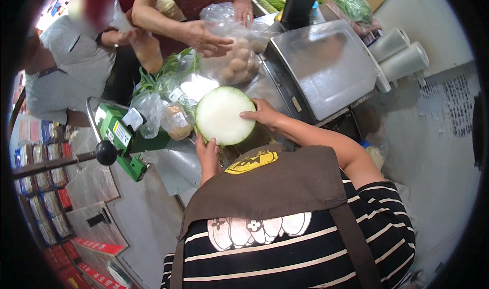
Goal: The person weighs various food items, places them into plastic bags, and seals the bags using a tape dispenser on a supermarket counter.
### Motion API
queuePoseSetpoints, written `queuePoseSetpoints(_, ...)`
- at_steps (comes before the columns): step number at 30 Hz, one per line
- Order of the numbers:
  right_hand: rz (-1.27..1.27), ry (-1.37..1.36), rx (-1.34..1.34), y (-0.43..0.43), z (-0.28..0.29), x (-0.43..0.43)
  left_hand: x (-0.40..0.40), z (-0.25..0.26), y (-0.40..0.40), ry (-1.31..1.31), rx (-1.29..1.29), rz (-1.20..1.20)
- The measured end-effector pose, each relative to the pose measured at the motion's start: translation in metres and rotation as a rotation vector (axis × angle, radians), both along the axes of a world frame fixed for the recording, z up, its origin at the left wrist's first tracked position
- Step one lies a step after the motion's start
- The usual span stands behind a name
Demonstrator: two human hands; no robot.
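Observation:
Between my two hands is a thick round piece of winter melon [225, 115], its white cut face turned up and its green rind showing at the edge. My left hand [207, 153] holds its lower left rim, and my right hand [263, 114] grips its right side with the thumb on the cut face. Just left of the melon lies a bagged, labelled brown item [177, 121] beside bagged leafy greens [168, 83]. Beyond it sits a clear plastic bag of round, pale brown produce [238, 65].
A weighing scale's metal platform [328, 67] stands at the right, with plastic bag rolls [405, 61] beyond. A green bag-sealing device [118, 136] is at the left. Across the counter, one person's hand [208, 38] reaches over the bags; another person holds a bagged item [147, 52].

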State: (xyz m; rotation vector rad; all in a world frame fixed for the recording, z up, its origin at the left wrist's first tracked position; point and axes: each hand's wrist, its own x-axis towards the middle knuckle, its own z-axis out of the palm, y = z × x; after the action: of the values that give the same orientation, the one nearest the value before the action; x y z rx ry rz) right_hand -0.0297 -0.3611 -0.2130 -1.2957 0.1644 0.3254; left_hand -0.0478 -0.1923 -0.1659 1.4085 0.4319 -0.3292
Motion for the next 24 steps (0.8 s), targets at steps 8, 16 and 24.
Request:
queuePoseSetpoints(8, -0.307, -0.191, -0.505, -0.076, 0.089, -0.057, 0.013, 0.013, -0.056, -0.359, -0.039, -0.509)
queuePoseSetpoints(16, -0.431, -0.065, -0.541, -0.176, 0.073, -0.054, 0.048, 0.021, -0.167, -0.361, -0.02, -0.677)
queuePoseSetpoints(24, -0.878, -0.33, -0.717, -0.269, 0.08, -0.093, 0.025, 0.024, -0.185, -0.419, 0.118, -0.265)
